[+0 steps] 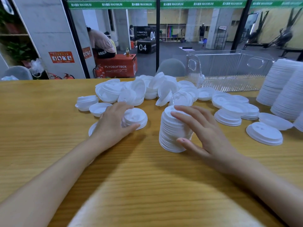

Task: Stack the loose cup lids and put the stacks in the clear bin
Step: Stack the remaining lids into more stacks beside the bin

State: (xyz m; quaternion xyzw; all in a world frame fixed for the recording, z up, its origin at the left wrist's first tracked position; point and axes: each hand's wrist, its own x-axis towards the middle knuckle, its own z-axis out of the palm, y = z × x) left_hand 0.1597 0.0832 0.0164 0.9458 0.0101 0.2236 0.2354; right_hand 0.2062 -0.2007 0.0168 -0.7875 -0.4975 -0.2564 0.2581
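Note:
A tall stack of white lids (172, 133) stands on the wooden table (49, 112) at the centre. My right hand (206, 133) wraps round it, fingers over its top and thumb against its lower side. My left hand (113, 123) grips a short stack of white lids (136, 117) just left of it, thumb at the front. A heap of loose white lids (147, 90) lies behind both hands. The clear bin (229, 69) stands at the back right and looks empty.
Tall finished lid stacks (285, 89) stand at the right edge. More loose lids and short stacks (234, 110) lie between them and my right hand, one lid (264, 133) lying alone. A glass wall runs behind the table.

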